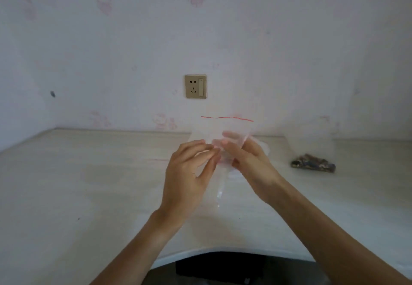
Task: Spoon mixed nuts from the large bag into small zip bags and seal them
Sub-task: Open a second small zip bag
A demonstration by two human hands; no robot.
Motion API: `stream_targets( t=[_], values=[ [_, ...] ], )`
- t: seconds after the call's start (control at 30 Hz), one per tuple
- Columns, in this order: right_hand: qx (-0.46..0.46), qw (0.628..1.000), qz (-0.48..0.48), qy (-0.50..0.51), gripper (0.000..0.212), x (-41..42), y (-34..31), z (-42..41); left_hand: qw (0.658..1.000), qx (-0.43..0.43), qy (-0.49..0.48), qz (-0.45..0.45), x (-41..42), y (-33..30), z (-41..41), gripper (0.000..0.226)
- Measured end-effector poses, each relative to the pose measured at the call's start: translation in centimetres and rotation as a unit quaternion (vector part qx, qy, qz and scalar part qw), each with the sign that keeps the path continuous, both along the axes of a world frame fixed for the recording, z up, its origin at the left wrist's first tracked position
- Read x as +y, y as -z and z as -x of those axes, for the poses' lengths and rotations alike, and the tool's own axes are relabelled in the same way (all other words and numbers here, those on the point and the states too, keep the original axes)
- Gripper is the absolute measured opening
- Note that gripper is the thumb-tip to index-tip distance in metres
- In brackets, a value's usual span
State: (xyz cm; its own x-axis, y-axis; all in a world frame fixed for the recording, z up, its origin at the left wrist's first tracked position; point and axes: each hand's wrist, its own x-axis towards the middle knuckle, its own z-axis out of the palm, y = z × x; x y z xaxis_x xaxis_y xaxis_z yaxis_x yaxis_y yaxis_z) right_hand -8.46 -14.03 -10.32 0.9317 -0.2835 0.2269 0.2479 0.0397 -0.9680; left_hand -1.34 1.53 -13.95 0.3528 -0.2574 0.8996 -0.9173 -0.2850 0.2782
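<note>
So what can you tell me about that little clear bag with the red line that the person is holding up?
The small zip bag is thin, clear plastic with a red line along its top edge. It looks empty and is held upright above the pale table, in front of the wall. The left hand and right hand both pinch its lower part, fingers showing through the film.

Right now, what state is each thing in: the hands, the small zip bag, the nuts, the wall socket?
left hand: pinching the small zip bag
right hand: gripping the same bag
small zip bag: held up, empty
bag of nuts: lying on the table, untouched
wall socket: nothing plugged in
</note>
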Motion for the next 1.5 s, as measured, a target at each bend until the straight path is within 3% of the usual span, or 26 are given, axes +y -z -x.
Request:
stream_targets(
  t=[0.07,0.13,0.23,0.33,0.43,0.53,0.63,0.67,0.73,0.83,0.87,0.93,1.03,1.1,1.17,1.3,1.5],
  values=[
    [-0.034,0.999,-0.011,0.041,0.020,-0.3,-0.9,0.6,0.999,0.003,0.031,-0.030,-1.1,0.4,1.1,0.028],
    [-0.061,0.996,0.020,0.055,0.021,-1.2,-1.1,1.4,0.993,0.088,0.069,0.039,-1.6,-0.3,2.0,0.035],
    [-0.090,0.993,0.051,0.063,0.019,-2.4,-1.7,2.6,0.932,0.294,0.110,0.180,-1.9,-3.7,1.9,0.044],
    [-0.102,0.990,0.075,0.056,0.018,-3.1,-2.3,3.4,0.878,0.441,0.114,0.144,-1.9,-7.4,0.9,0.072],
    [-0.106,0.989,0.087,0.058,0.016,-3.3,-2.9,4.0,0.888,0.435,0.132,0.062,-1.8,-8.6,1.2,0.064],
    [-0.085,0.986,0.130,0.064,0.017,-3.4,-3.9,5.2,0.886,0.433,0.148,0.070,-1.9,-8.7,2.1,0.039],
    [-0.009,0.976,0.203,0.076,0.070,-3.7,-4.8,6.6,0.901,0.410,0.116,0.077,-2.0,-8.8,2.5,0.017],
    [0.006,0.975,0.203,0.090,0.079,-3.6,-5.1,7.0,0.907,0.399,0.112,0.072,-2.0,-8.9,2.7,0.014],
    [0.005,0.975,0.180,0.128,0.066,-3.4,-5.5,7.6,0.913,0.385,0.120,0.063,-2.2,-9.1,3.2,0.012],
    [0.002,0.960,0.184,0.211,0.014,-3.3,-5.7,7.6,0.909,0.389,0.138,0.066,-2.1,-9.5,3.6,0.013],
    [0.007,0.951,0.199,0.238,0.008,-3.4,-5.8,7.8,0.906,0.392,0.141,0.072,-2.0,-9.7,3.6,0.011],
    [0.021,0.936,0.214,0.280,0.010,-3.8,-5.8,8.1,0.908,0.389,0.134,0.082,-1.5,-9.6,3.5,0.003],
    [0.036,0.909,0.247,0.334,0.004,-4.2,-5.6,8.5,0.911,0.388,0.097,0.096,-0.8,-9.1,3.6,0.023],
    [0.044,0.921,0.217,0.319,0.009,-4.1,-5.3,8.5,0.896,0.417,0.111,0.109,-0.5,-8.6,3.8,0.024],
    [0.061,0.957,0.111,0.262,0.009,-3.8,-5.1,8.6,0.860,0.467,0.154,0.137,-0.2,-8.2,4.0,0.019],
    [0.061,0.982,-0.094,0.154,0.009,-3.6,-4.4,8.9,0.741,0.586,0.263,0.197,0.5,-7.5,4.0,0.013],
    [0.021,0.933,-0.359,0.006,0.014,-2.7,-3.1,8.2,0.559,0.704,0.355,0.257,-0.2,-6.7,4.9,0.006]
  ],
)
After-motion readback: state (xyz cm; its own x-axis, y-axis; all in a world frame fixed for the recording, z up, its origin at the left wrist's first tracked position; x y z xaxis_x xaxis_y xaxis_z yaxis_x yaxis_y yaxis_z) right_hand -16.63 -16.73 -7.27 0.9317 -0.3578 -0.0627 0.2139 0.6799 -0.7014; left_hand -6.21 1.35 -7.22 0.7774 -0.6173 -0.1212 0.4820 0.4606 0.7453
